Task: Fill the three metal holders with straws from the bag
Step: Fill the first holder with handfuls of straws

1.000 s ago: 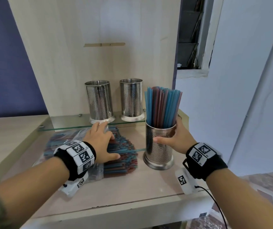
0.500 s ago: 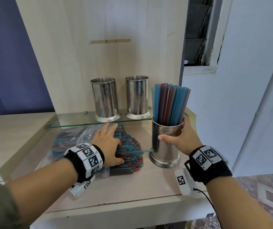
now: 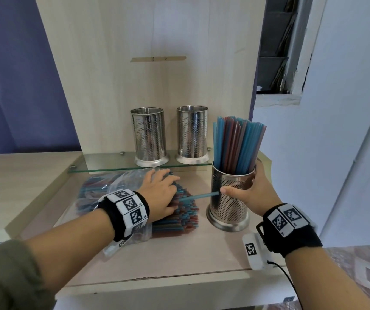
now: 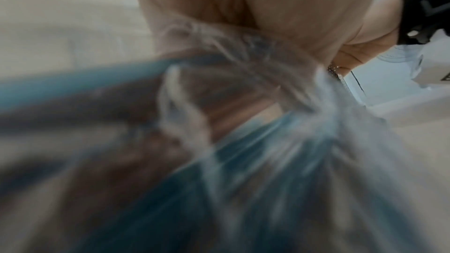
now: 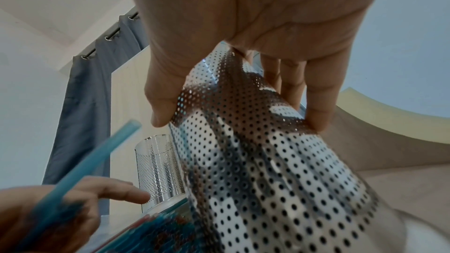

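Wooden counter [image 3: 179, 253] bears straw bag [image 3: 112, 186] and filled holder [image 3: 228, 211].

On each wrist we wear a black band [image 3: 291, 227] ringed with white tiles printed in black square codes, a small white box [image 3: 254, 251] with a thin black cable under the right one, and an olive sleeve [image 3: 2, 278] on our left arm.
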Tool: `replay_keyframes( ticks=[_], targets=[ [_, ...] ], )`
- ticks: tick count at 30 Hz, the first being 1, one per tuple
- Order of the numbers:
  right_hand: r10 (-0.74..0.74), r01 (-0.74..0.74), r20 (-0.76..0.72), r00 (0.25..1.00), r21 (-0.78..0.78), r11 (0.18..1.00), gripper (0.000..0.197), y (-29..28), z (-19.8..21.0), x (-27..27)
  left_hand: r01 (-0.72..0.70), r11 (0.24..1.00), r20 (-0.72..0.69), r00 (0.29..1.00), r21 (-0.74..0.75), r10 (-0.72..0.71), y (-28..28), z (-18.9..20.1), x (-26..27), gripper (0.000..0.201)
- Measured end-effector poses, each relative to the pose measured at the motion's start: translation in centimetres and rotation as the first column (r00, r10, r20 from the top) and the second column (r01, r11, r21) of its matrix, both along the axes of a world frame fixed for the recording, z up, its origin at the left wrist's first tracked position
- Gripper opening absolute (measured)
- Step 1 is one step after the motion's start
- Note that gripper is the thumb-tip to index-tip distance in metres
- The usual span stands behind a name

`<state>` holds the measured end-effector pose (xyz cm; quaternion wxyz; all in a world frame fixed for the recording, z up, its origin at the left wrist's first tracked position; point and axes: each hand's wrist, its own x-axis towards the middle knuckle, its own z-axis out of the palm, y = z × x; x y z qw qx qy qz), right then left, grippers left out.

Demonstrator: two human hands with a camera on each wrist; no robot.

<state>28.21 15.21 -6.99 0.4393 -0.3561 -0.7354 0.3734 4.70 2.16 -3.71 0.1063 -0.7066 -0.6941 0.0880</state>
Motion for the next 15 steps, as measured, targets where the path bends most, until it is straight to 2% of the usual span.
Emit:
replay_keyframes(
  ticks=[3,5,8,10,15],
  targets=[
    [-0.014,0.014,0.004,1.0,-0.016,1.0,0.109,0.4,0.0,0.2,0.099,0.993,0.007,0.995,0.066,-0.099,0.3,0.4,0.4,0.047],
    [-0.031,0.031,0.019,0.999,-0.02,0.999,0.107,0.5,0.1,0.3,0.139,0.987,0.042,0.989,0.079,-0.143,0.6,0.9,0.8,0.038],
    [-0.031,0.031,0.022,0.999,-0.018,0.999,0.103,0.4,0.2,0.4,0.161,0.985,0.185,0.968,0.059,-0.169,0.9,1.4,1.5,0.026],
    [-0.029,0.03,0.026,0.999,-0.014,0.999,0.104,0.4,0.3,0.4,0.166,0.984,0.28,0.944,0.062,-0.177,1.2,1.5,2.0,0.027],
    [-0.016,0.016,0.013,1.0,-0.022,1.0,0.103,0.3,0.3,0.3,0.226,0.969,0.349,0.904,0.098,-0.246,2.1,1.8,3.5,0.031]
  ],
)
